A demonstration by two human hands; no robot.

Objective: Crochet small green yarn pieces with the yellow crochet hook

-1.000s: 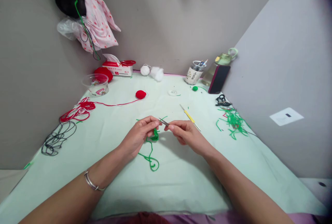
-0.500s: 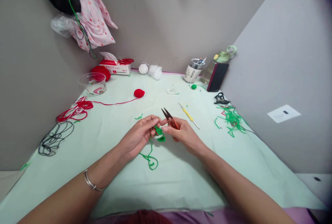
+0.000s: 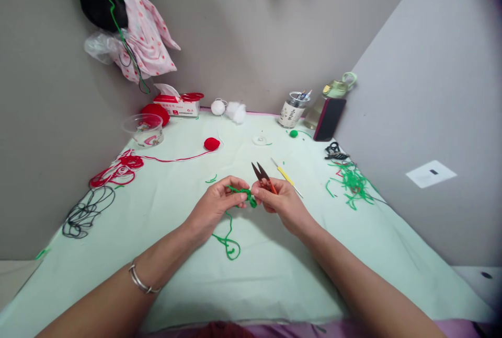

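Note:
Between my two hands is a small green crochet piece [image 3: 253, 202]. My left hand [image 3: 223, 197] pinches it from the left, and a green yarn tail [image 3: 229, 248] hangs down from there and loops on the cloth. Orange-handled thread snips [image 3: 263, 173] are tucked in my right hand [image 3: 276, 197], their dark blades pointing up and away, slightly apart. The thumb and index fingertip of that hand also touch the crochet piece's right side. Just beyond the right hand lies a yellow-handled crochet hook [image 3: 285, 175].
A red yarn ball [image 3: 212, 143] sits mid-table. Green yarn scraps [image 3: 353, 184] lie right, black yarn [image 3: 88, 211] and red yarn [image 3: 125, 166] left. Along the back stand a clear plastic tub [image 3: 145, 131], tissue box [image 3: 178, 105], pen jar [image 3: 292, 111] and phone [image 3: 329, 119].
The crochet piece has turned and shifted slightly right in my fingers. My right hand's fingertips have come onto it, and the snips moved a little right with that hand.

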